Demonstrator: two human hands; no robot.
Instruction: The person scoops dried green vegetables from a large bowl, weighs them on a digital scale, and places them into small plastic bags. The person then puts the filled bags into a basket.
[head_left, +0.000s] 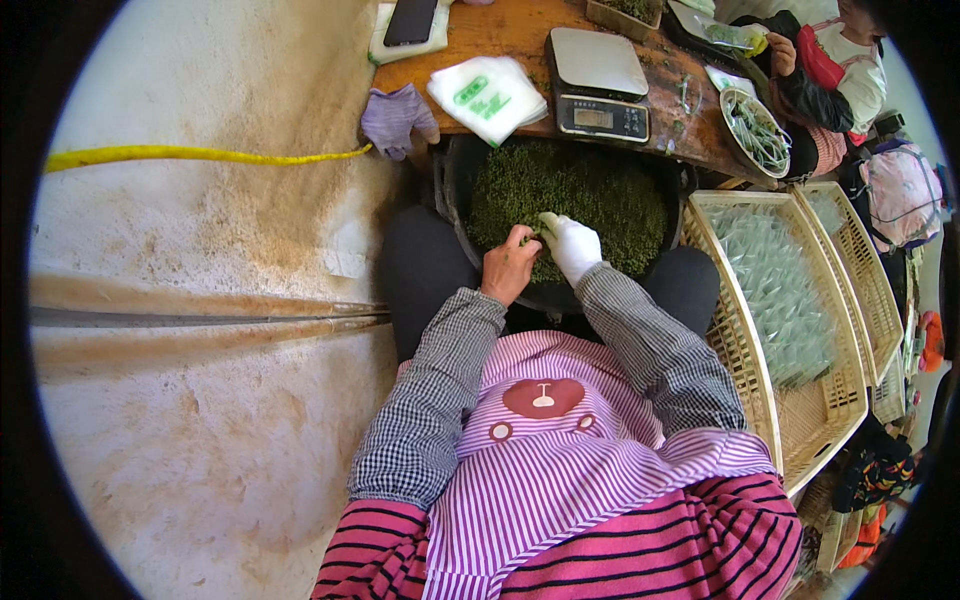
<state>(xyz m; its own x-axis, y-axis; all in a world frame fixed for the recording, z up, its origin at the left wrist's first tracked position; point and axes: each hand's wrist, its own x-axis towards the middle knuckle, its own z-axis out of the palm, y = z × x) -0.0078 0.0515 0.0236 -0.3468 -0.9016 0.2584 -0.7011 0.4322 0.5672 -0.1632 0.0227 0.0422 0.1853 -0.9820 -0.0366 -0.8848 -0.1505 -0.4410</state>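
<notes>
A round black tub [449, 185] stands between my knees, heaped with small dark-green bits like berries or buds [570, 190]. Over its near half my two hands meet. My left hand [510, 266] is bare, its fingers pinched together. A white glove with green-stained fingertips covers my right hand [576, 248], whose fingers are closed right beside the left ones. A little green shows between the two hands, too small to make out.
A wooden table [520, 22] beyond the tub bears a digital scale [600, 80], a stack of plastic bags [487, 100], a purple glove [398, 120] and a phone [411, 21]. Right stand a crate [745, 340] of filled clear bags, a basket [757, 135] and a co-worker [840, 75].
</notes>
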